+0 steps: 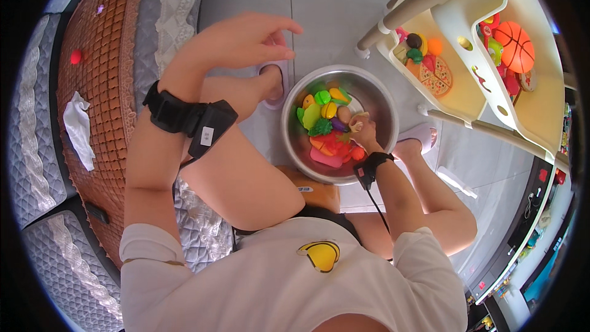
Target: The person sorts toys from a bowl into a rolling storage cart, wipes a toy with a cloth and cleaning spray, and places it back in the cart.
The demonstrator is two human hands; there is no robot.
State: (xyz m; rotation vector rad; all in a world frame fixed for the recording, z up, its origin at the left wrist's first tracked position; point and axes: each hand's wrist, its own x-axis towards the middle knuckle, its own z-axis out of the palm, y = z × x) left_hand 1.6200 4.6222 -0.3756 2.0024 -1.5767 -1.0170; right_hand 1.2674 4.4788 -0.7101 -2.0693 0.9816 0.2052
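Note:
My left hand (253,40) is raised over the floor to the left of the metal basin (293,159), fingers apart and holding nothing. Inside the basin, my right hand (365,133) closes on a small beige toy (357,123), partly hidden by the fingers. Beside it lie a purple toy eggplant (339,124) and a brown toy egg (344,114). Toy vegetables spread to the left, among them a dark green broccoli-like piece (321,127) and a yellow toy lemon (328,110). A pink piece (326,157) and a red ball-like piece (357,152) rest nearer me.
A cream toy rack (454,18) stands at right, its bins holding toy pizza slices (435,76) and an orange toy basketball (514,47). On the left is a sofa with a brown woven mat (99,115), a white cloth (79,131) and a red ball (76,57). A white object (456,182) lies on the floor.

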